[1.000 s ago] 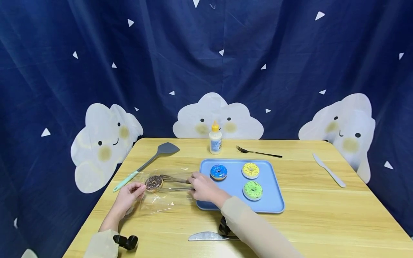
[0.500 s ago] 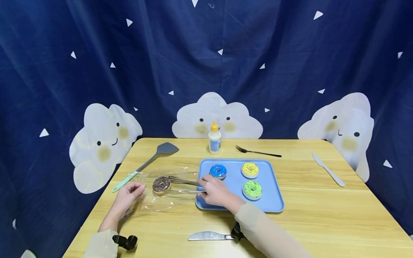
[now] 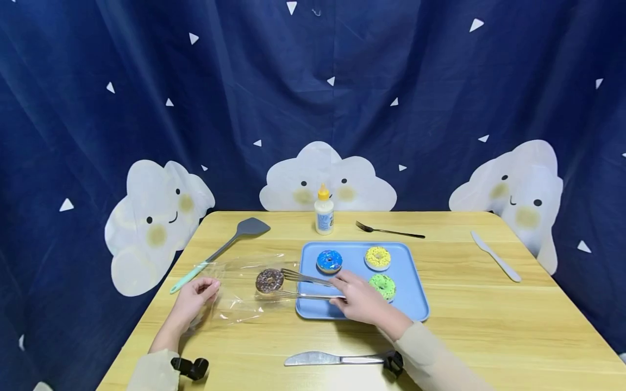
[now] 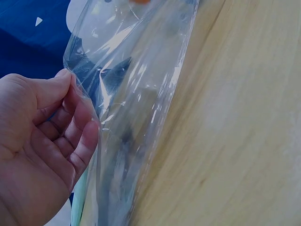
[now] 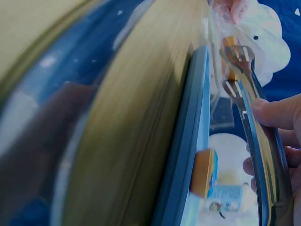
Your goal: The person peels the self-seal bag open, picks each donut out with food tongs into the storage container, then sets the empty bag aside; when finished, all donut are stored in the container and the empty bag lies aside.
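My left hand pinches the left edge of a clear plastic bag between thumb and fingers. My right hand grips metal tongs over the blue tray; in the right wrist view the thumb presses on one arm of the tongs. Their tips reach left to either side of a chocolate doughnut with sprinkles, which is within the bag's outline near its right part. On the tray sit a blue doughnut, a yellow doughnut and a green doughnut, the last partly behind my right hand.
A spatula lies at the left, its green handle near my left hand. A yellow-capped bottle and a black fork are behind the tray. One table knife lies in front, partly beneath my right wrist; a pale knife lies right.
My right hand has moved right with the tongs, and the chocolate doughnut has travelled right with them, away from my left hand. The left hand and the bag have stayed about where they were.
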`<action>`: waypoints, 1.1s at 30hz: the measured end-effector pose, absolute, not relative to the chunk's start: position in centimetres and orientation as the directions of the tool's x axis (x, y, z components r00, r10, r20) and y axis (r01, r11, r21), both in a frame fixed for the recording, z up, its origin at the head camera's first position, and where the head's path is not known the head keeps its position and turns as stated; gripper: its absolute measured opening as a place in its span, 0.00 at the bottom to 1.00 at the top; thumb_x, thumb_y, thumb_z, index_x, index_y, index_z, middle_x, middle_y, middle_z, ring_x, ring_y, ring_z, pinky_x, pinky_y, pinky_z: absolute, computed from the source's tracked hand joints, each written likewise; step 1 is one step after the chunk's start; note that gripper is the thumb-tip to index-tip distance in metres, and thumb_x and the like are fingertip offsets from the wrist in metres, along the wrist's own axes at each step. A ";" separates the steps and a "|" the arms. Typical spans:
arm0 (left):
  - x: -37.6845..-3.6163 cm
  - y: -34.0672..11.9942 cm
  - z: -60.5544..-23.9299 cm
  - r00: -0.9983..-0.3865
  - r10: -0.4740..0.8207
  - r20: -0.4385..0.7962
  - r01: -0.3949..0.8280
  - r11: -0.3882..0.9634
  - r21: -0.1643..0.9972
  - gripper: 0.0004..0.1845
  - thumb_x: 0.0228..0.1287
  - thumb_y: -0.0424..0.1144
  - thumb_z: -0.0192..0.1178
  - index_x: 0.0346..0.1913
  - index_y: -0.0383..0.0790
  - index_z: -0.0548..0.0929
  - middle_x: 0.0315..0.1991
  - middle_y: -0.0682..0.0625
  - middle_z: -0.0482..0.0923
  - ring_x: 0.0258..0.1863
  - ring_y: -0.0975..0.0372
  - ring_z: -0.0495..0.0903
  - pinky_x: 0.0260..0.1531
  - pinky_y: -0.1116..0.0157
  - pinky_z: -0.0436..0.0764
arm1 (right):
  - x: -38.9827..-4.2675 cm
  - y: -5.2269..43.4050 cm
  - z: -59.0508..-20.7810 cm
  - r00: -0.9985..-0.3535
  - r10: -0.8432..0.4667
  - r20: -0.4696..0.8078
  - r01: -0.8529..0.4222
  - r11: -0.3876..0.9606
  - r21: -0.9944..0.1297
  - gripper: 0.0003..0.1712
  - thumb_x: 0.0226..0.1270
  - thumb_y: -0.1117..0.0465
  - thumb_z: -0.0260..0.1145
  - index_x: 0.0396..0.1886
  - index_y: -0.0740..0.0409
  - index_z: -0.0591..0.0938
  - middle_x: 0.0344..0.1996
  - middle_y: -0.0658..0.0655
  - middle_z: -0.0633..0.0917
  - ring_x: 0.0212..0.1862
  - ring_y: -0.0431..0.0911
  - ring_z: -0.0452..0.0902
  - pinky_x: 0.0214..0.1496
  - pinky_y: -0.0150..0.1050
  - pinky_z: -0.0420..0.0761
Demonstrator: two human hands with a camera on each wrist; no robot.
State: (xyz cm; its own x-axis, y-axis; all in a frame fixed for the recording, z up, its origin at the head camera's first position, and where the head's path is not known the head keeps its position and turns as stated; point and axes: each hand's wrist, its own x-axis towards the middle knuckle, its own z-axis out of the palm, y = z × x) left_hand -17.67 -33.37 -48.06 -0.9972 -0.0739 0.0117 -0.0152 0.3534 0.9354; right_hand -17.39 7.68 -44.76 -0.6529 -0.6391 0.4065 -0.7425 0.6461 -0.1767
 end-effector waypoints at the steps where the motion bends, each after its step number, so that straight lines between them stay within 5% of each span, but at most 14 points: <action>1: -17.6 -33.4 -48.0 -0.997 -0.074 0.015 -0.012 0.360 0.933 0.18 0.66 0.40 0.57 0.45 0.23 0.76 0.28 0.45 0.74 0.27 0.64 0.72 0.29 0.69 0.78 | -17.2 8.2 -44.9 -0.650 -0.633 0.419 -0.742 0.648 -0.173 0.25 0.54 0.55 0.71 0.50 0.64 0.80 0.38 0.52 0.78 0.37 0.42 0.72 0.39 0.36 0.77; 19: -17.8 -33.4 -47.9 -0.997 -0.073 0.021 -0.008 0.369 0.930 0.18 0.67 0.40 0.56 0.44 0.23 0.76 0.29 0.44 0.74 0.28 0.63 0.72 0.29 0.68 0.78 | -14.5 16.9 -45.7 -0.637 -0.552 0.538 -0.698 0.710 -0.098 0.25 0.43 0.58 0.77 0.43 0.63 0.82 0.36 0.52 0.78 0.35 0.41 0.73 0.35 0.37 0.79; 33: -18.1 -33.7 -47.7 -0.999 -0.046 0.008 -0.012 0.416 0.909 0.18 0.67 0.40 0.55 0.46 0.24 0.75 0.31 0.42 0.75 0.28 0.61 0.72 0.29 0.66 0.77 | -13.7 19.0 -45.5 -0.641 -0.578 0.505 -0.699 0.712 -0.073 0.25 0.41 0.59 0.77 0.42 0.63 0.82 0.35 0.52 0.78 0.35 0.41 0.74 0.35 0.38 0.79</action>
State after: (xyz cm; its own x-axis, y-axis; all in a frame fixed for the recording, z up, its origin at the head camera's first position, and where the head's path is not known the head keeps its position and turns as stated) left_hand -18.08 -33.69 -47.70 -0.9989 -0.0461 0.0075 -0.0123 0.4160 0.9093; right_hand -13.75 19.02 -45.46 -0.6411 -0.5776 0.5053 -0.6988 0.7116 -0.0731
